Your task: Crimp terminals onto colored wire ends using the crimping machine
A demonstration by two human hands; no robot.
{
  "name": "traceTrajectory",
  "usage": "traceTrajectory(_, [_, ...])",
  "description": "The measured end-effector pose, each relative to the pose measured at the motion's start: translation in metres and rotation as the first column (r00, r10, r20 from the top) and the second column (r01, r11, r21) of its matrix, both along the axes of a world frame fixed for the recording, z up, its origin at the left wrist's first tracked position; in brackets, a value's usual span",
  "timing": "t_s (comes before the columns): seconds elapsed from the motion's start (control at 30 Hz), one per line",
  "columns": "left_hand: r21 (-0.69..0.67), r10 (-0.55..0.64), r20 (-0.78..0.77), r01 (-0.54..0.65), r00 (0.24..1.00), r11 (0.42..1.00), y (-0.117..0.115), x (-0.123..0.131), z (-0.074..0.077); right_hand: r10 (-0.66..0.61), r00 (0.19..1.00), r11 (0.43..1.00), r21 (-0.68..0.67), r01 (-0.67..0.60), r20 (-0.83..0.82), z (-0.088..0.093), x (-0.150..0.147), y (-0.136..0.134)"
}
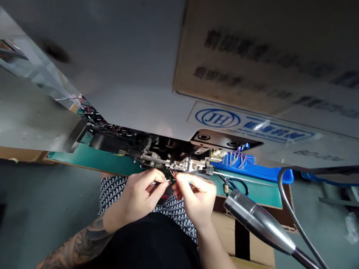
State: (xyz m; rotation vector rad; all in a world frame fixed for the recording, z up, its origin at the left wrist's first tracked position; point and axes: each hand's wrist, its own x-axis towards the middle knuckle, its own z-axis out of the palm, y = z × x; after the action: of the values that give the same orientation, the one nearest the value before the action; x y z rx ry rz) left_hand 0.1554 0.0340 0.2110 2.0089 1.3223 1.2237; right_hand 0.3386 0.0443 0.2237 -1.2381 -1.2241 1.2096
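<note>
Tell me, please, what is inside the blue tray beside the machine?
Thin pink and purple wires stick up from the blue tray. Its wall covers the bottom, so anything lying lower cannot be seen.

A grey machine housing [120, 97] with a blue label [253, 125] fills the top, a cardboard box [283, 46] at its upper right. Below lies a green mat [99, 162]. A gooseneck lamp [255, 218] leans in from the right above grey floor [35, 193].
</note>
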Motion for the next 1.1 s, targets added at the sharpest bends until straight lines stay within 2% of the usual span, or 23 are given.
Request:
traceTrajectory(0.07, [-0.09, -0.01, 0.04, 0.014, 0.999, 0.996, 0.0, -0.001, 0.004, 0.033, 0.996, 0.995, 0.095, -0.042, 0.088, -0.001, 0.004, -0.001])
traceTrajectory(0.17, [-0.114, 0.002, 0.048, 0.004, 0.999, 0.993, 0.0, 0.0, 0.004, 0.018, 0.991, 0.989, 0.142, -0.037, 0.131, -0.002, 0.004, -0.002])
traceTrajectory(0.37, [0.114, 0.09, -0.099, -0.078, 0.991, 0.99, 0.002, 0.01, -0.008, -0.174, 0.981, 0.983, -0.082, 0.166, -0.092, 0.003, -0.013, 0.001])
traceTrajectory(0.53, [0.177, 0.137, -0.163, -0.108, 0.977, 0.978, 0.002, 0.014, -0.012, -0.175, 0.978, 0.974, -0.164, 0.155, -0.116, 0.004, -0.016, 0.004])
traceTrajectory(0.77, [0.201, 0.168, -0.183, -0.13, 0.969, 0.971, 0.002, 0.013, -0.015, -0.204, 0.972, 0.969, -0.163, 0.183, -0.12, 0.006, -0.018, 0.005])
traceTrajectory(0.9, [0.202, 0.164, -0.185, -0.126, 0.969, 0.971, 0.0, 0.011, -0.017, -0.208, 0.975, 0.972, -0.124, 0.198, -0.073, 0.0, -0.019, 0.004])
traceTrajectory(1.0, [0.194, 0.151, -0.194, -0.113, 0.969, 0.975, -0.001, 0.006, -0.018, -0.177, 0.983, 0.981, -0.086, 0.172, -0.055, -0.01, -0.017, 0.004])
traceTrajectory(1.1, [0.17, 0.086, -0.193, -0.054, 0.977, 0.984, 0.0, -0.001, -0.014, -0.105, 0.993, 0.991, -0.084, 0.099, -0.059, -0.014, -0.012, 0.004])
